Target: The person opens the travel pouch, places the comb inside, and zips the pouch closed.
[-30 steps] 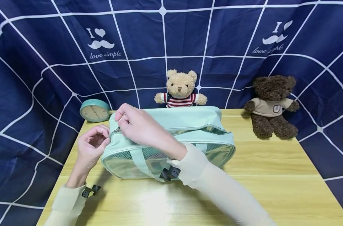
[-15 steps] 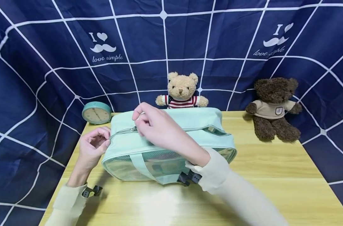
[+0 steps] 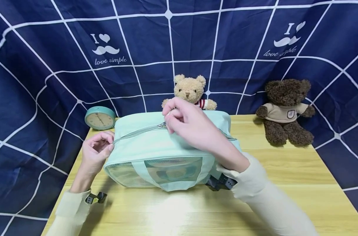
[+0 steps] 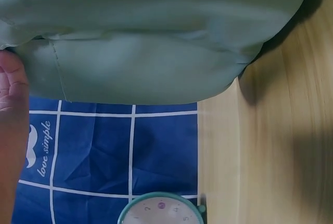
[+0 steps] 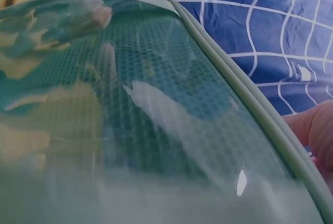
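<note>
A mint-green bag (image 3: 149, 144) with a clear, mesh-backed front panel and two straps stands on the table. My left hand (image 3: 94, 152) pinches the left end of its zipper with thumb and fingers. Over the middle of the bag's top, my right hand (image 3: 187, 118) pinches the zipper pull (image 3: 161, 125), whose tab is mostly covered by the fingers. The zipper track (image 3: 134, 132) runs straight between the two hands. My left hand appears at the edge of the left wrist view, against the bag's end (image 4: 130, 67). Pale shapes show blurrily through the clear panel (image 5: 156, 109).
A teal round clock (image 3: 100, 118) stands left of the bag. Behind it sits a light teddy bear (image 3: 190, 88), partly covered by my right hand. A dark brown bear (image 3: 286, 111) sits on the right. Blue checked cloth (image 3: 226, 39) hangs behind the wooden table (image 3: 273, 177).
My right hand has slid the zipper pull from the bag's left end rightward to about its middle. My left hand keeps its pinch at the left end, nearly unmoved.
</note>
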The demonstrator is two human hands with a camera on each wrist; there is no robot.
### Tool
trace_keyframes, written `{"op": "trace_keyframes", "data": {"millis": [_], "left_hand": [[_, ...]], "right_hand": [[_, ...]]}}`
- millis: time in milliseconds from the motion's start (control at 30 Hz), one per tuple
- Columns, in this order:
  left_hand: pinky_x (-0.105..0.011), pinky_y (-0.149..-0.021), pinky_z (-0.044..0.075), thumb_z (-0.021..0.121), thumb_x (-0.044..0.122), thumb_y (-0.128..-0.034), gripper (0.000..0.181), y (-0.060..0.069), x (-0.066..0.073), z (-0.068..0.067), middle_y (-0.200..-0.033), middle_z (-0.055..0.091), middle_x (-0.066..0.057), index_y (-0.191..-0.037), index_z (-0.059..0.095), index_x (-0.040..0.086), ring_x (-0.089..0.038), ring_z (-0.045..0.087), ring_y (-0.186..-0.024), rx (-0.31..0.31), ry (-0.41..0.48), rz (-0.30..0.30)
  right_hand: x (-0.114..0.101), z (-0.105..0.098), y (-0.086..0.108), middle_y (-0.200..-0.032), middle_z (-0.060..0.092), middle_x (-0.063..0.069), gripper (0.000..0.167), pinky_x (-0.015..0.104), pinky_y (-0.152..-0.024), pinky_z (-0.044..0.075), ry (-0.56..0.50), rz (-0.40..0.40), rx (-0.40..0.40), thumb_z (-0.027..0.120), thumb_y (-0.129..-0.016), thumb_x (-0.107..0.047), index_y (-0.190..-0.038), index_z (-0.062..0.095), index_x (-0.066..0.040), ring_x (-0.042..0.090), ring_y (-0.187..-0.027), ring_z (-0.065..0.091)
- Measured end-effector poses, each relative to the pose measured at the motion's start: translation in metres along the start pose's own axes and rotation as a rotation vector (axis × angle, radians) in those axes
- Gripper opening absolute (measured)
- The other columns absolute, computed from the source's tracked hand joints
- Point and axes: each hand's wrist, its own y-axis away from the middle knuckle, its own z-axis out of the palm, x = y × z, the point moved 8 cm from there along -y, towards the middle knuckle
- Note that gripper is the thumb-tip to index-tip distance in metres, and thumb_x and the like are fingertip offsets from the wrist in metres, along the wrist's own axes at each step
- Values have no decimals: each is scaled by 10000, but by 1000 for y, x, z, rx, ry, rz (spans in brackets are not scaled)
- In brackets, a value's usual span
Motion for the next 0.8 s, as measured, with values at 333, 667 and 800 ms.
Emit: {"op": "trace_keyframes", "data": {"millis": [333,667,800], "left_hand": [[-244,-813,522,542,-261,-837,120,-3,-1,-3,-984,661,-127,-886,579,-159,-228,610,-963,-13,-7,-3],[-245,-820,518,540,-272,-835,149,-4,0,-7,-974,647,-140,-890,601,-147,-247,605,-968,-14,-16,2],[-244,-839,522,536,-281,-828,175,-4,0,-7,-969,645,-142,-890,613,-137,-255,610,-984,-11,-8,4]], "right_hand": [[18,-33,15,-775,641,122,100,307,-716,441,-54,42,18,580,-1095,-85,-1171,586,-20,287,-729,556],[36,-64,34,-829,673,129,171,244,-524,395,-118,100,46,638,-1107,-130,-1171,653,29,172,-674,571],[45,-79,43,-831,692,94,165,243,-505,406,-112,120,84,642,-1107,-126,-1165,661,28,152,-678,580]]}}
